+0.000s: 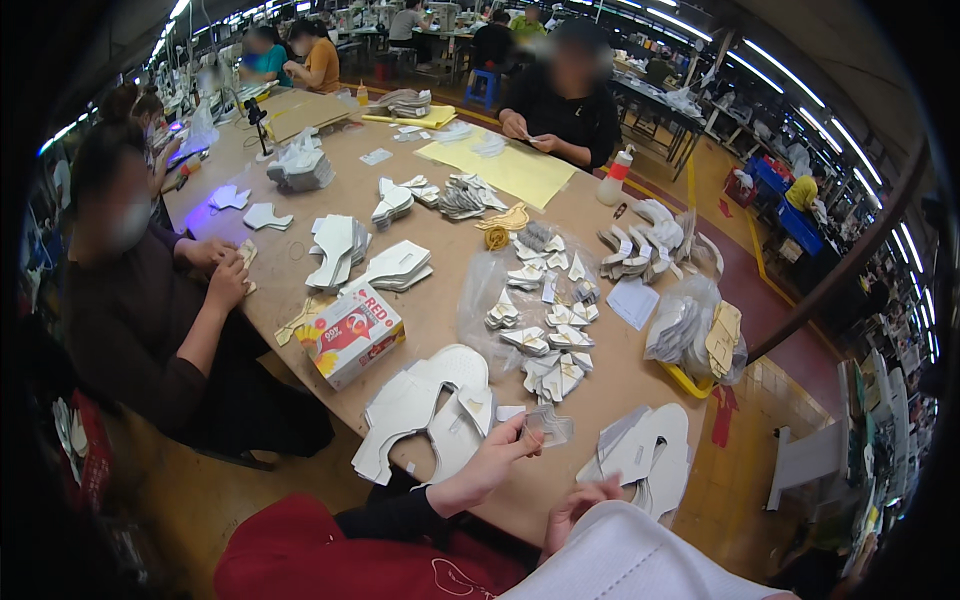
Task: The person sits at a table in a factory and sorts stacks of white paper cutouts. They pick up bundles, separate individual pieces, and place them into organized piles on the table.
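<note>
While the left hand (490,455) reaches out over the near edge of the worktop (440,310), its thumb and fingers pinch a small clear plastic piece (548,425), held just above the brown surface. The right hand (580,500) sits lower and closer to the body, fingers curled loosely at the worktop's edge; whether it grips anything I cannot tell, as a white cloth (630,560) on the lap covers part of it.

Just left of the left hand lies a stack of large white cut pieces (425,410), flat and fanned. Just right of the right hand lies another stack of white pieces (645,450), partly hanging over the edge. Beyond the pinched piece, a clear plastic sheet (500,290) carries many small white and cream folded pieces (550,340), set in loose rows. Further left stands a red and white carton (350,335), tilted on its side.

By my judgement the step in hand is picking up and sorting one small piece from the near pile. The next move would call for a steady pinch and the right hand coming up to help, since the piece is thin and limp.

Across the worktop a person in dark clothes (560,110) handles small pieces over a yellow sheet (510,170), and another person (150,290) works at the left side.
</note>
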### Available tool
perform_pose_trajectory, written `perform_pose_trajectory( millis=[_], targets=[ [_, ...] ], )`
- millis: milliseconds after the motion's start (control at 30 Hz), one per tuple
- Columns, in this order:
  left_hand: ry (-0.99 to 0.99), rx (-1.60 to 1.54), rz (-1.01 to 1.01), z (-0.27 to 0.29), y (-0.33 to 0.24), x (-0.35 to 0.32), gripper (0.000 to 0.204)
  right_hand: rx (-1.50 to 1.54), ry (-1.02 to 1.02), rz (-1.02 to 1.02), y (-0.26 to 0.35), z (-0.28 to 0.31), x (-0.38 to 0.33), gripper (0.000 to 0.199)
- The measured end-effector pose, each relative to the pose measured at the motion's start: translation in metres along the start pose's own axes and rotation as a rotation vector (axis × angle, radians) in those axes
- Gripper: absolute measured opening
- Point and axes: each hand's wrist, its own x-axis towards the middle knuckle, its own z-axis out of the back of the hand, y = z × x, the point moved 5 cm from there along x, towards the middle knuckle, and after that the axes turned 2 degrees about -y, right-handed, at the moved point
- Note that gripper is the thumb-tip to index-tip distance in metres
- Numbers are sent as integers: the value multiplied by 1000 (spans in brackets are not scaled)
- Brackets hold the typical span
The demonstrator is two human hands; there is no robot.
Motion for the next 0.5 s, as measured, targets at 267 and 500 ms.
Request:
perform_pose_trajectory(
  millis=[267, 500],
  targets=[
    [-28, 193, -165, -17, 2, -8, 32, -882, -192, 169, -18, 15, 15, 73],
    [227, 724, -310, -28, -5, -17, 36, -1402, -230, 315, -6, -12, 22, 34]
  ],
)
